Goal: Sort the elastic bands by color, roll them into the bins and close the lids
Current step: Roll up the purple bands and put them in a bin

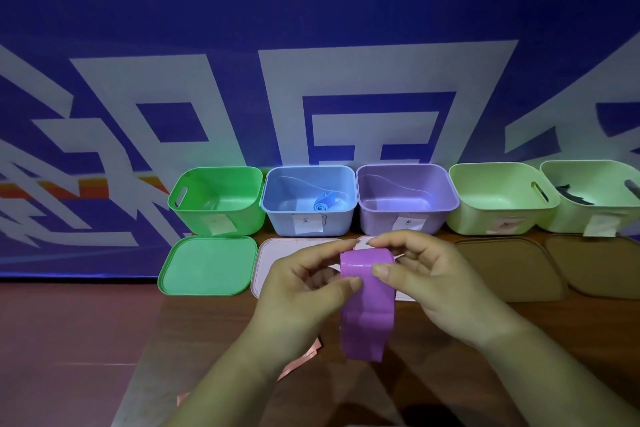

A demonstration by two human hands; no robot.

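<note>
A wide purple elastic band [366, 308] hangs above the table in front of the bins. My left hand [304, 281] pinches its upper left edge and my right hand [429, 281] pinches its upper right edge, the top part curled over between them. Behind stand several open bins in a row: a green bin [216, 199], a blue bin [310, 198] holding a rolled blue band [325, 202], an empty purple bin [407, 198], a pale green bin [498, 198] and another pale green bin [595, 198] with a dark band [571, 194] inside.
Lids lie flat in front of the bins: a green lid [206, 265], a pale pink lid [273, 260] partly behind my hands, and two brown lids [509, 267] [595, 263]. A pink band [304, 357] lies on the table under my left wrist. A blue banner hangs behind.
</note>
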